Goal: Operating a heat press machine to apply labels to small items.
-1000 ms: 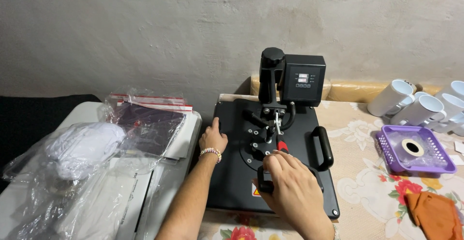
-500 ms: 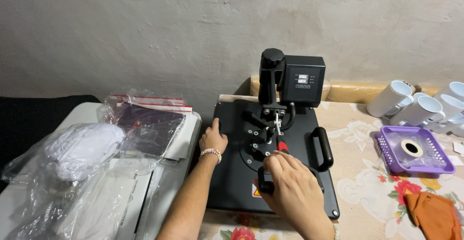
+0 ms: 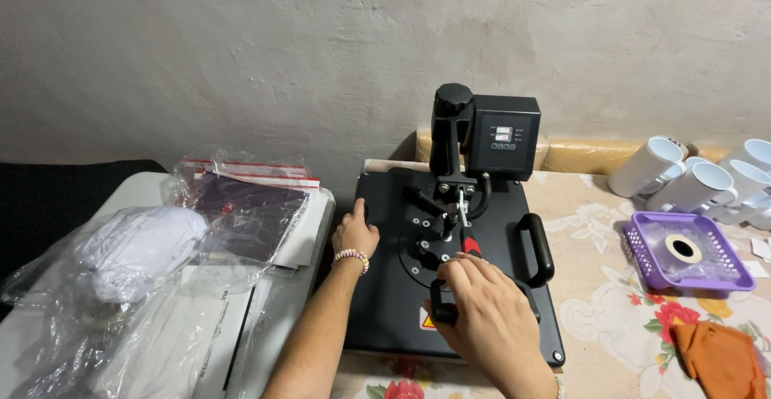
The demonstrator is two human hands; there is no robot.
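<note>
the black heat press [image 3: 482, 238] sits on the bench [image 3: 610, 319], which is covered by a flowered cloth, directly under both hands. the right hand [image 3: 482, 319] is closed around the black handle [image 3: 440, 312] at the front of the press, fingers curled over it. the left hand [image 3: 356, 234] lies flat on the left edge of the top plate, fingers loose, gripping nothing. the press is matte black with a flat square plate, a side loop handle [image 3: 536, 248] and an upright control box [image 3: 503, 136] at the back. white mugs [image 3: 691, 178] and a purple tray [image 3: 683, 248] stand to the right, bagged clothes [image 3: 161, 246] to the left.
</note>
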